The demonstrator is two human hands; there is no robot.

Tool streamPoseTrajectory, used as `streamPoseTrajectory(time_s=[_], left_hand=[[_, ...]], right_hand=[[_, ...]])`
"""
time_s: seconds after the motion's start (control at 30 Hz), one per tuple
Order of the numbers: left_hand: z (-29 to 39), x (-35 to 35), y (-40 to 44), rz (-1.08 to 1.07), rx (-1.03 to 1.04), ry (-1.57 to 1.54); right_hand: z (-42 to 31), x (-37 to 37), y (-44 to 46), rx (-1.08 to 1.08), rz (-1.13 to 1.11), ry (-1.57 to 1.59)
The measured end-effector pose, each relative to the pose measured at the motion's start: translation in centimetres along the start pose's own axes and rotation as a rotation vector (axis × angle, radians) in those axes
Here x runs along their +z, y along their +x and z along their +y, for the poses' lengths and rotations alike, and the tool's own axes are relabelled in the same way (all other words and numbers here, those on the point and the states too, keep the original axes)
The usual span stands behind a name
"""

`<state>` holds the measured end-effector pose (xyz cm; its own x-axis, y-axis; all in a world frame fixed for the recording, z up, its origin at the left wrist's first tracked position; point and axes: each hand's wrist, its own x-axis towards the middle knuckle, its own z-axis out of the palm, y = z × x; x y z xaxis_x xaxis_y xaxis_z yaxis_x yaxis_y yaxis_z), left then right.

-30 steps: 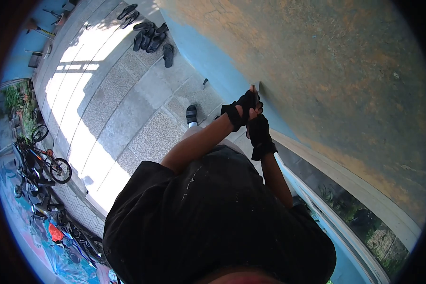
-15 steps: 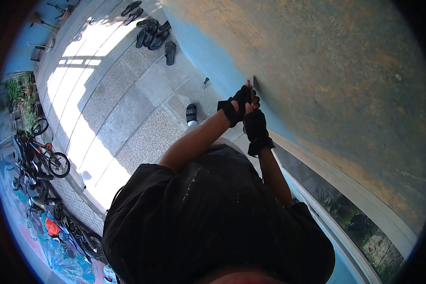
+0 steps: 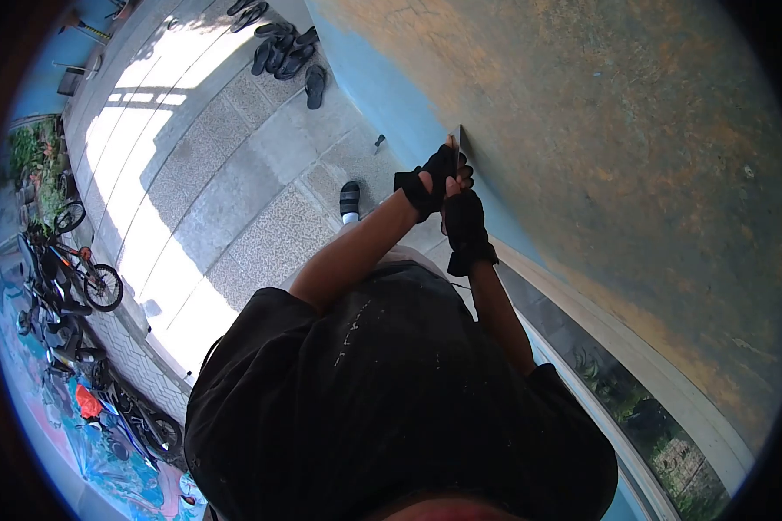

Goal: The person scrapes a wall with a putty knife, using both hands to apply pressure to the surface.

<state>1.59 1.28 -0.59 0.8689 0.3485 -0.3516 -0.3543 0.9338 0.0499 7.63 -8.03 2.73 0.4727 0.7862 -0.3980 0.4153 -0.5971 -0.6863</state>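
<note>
Both of my hands wear black fingerless gloves and are close together at the wall. My left hand (image 3: pixel 432 181) is closed around a scraper (image 3: pixel 458 143), whose flat metal blade is up against the wall. Just below it, my right hand (image 3: pixel 467 227) is closed at the lower end of the same tool; its handle is mostly hidden by the fingers. The wall (image 3: pixel 617 148) has a patchy brown and grey surface, with a pale blue band (image 3: pixel 378 82) along its lower part beside the hands.
Several dark sandals (image 3: pixel 314 87) lie on the tiled floor (image 3: pixel 274 234) along the wall. A small dark object (image 3: pixel 380 141) is near my sandalled foot (image 3: pixel 349 198). A window opening (image 3: pixel 617 373) is at right. Bicycles (image 3: pixel 102 286) and motorbikes stand at far left.
The whole view has shifted slightly, with floor and hands a little higher in the picture. Both hands keep their grip on the scraper at the wall.
</note>
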Motion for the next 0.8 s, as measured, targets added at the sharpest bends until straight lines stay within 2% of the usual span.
streamPoseTrajectory(time_s=[0.07,0.1,0.17,0.27,0.3,0.33,0.4,0.43,0.47,0.53,0.57,0.63,0.7,0.73,0.8], left_hand=[[-1.0,1.2,-0.6,0.034,-0.023,-0.047],[-1.4,1.8,-0.9,0.005,-0.052,0.043],[-3.0,1.2,-0.4,-0.005,-0.012,0.031],[-1.8,0.7,-0.3,-0.001,-0.037,-0.026],[-1.2,0.4,-0.2,0.009,-0.05,-0.06],[-0.5,0.3,0.1,0.067,-0.016,-0.051],[0.2,0.1,0.0,0.035,-0.029,-0.041],[-0.3,0.5,-0.3,0.04,-0.034,-0.045],[-1.0,1.0,-0.5,0.043,-0.048,-0.061],[-2.3,1.9,-0.7,-0.014,-0.03,-0.003],[-3.0,2.1,-0.6,0.02,0.01,0.021],[-2.8,2.0,-0.4,0.056,0.055,0.048],[-1.8,0.6,0.3,0.007,0.003,-0.001],[0.1,1.6,-0.1,0.087,-0.016,-0.019],[1.6,-0.3,0.6,0.017,0.036,-0.124]], right_hand=[[1.0,-0.7,-0.7,0.012,-0.038,0.024],[0.5,-1.3,-1.4,0.006,-0.037,0.022],[-1.0,-2.6,-3.4,0.178,-0.043,0.129],[-1.7,-2.0,-2.6,0.151,-0.044,0.201],[-1.9,-1.7,-1.7,0.009,-0.009,0.097],[-1.4,-1.0,-0.8,0.014,-0.007,0.093],[-0.4,0.3,0.1,-0.002,0.026,0.078],[-0.5,-0.4,-0.2,-0.079,0.083,0.03],[0.1,-0.8,-0.9,-0.075,0.082,0.031],[0.1,-1.7,-2.6,0.083,0.009,0.213],[-0.6,-2.7,-3.5,0.12,-0.033,0.172],[-1.7,-2.9,-3.3,0.124,-0.056,0.175],[-1.8,-2.2,-1.8,0.135,-0.071,0.178],[-1.4,-1.1,0.3,0.081,-0.066,0.075],[-1.8,-0.3,1.6,0.02,-0.056,-0.029]])
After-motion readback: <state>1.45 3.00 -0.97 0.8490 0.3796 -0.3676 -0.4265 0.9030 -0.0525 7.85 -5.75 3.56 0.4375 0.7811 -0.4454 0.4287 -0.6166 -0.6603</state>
